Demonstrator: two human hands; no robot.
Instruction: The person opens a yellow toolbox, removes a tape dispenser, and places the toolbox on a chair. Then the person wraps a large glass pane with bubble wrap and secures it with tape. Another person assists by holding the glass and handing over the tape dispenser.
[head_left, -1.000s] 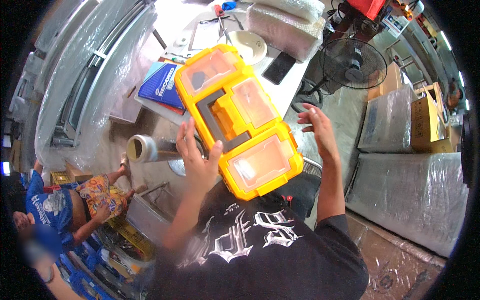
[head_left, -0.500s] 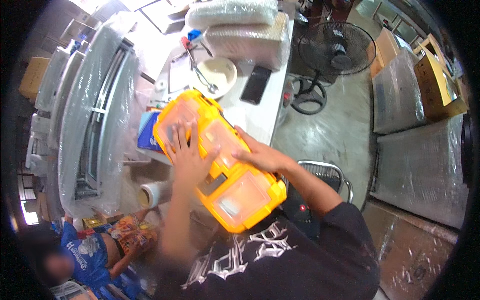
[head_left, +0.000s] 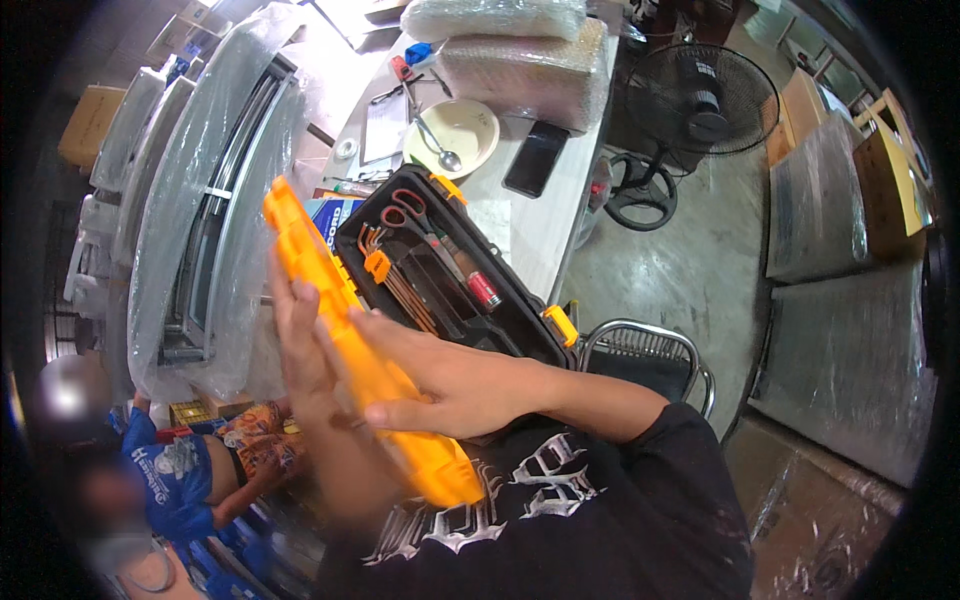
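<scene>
A black toolbox with yellow latches stands open before me, its near end by my body. Its yellow lid is swung up on the left side and seen nearly edge-on. My left hand lies along the lid's outer side, fingers stretched, partly blurred. Across the lid reaches my right hand, fingers straight and thumb apart, pressing on it. Inside the box are scissors with dark red handles, several hex keys in an orange holder, and a small red cylinder. My right forearm hides the box's near end.
On the white table are a phone, a cream bowl with a spoon, and bubble-wrapped packages. Wrapped frames stand left, above a co-worker in a blue shirt. A fan and chair stand right.
The toolbox was closed with both hands lying on its lid. Now the lid is raised toward the left, and the tools inside show. Both hands moved with it.
</scene>
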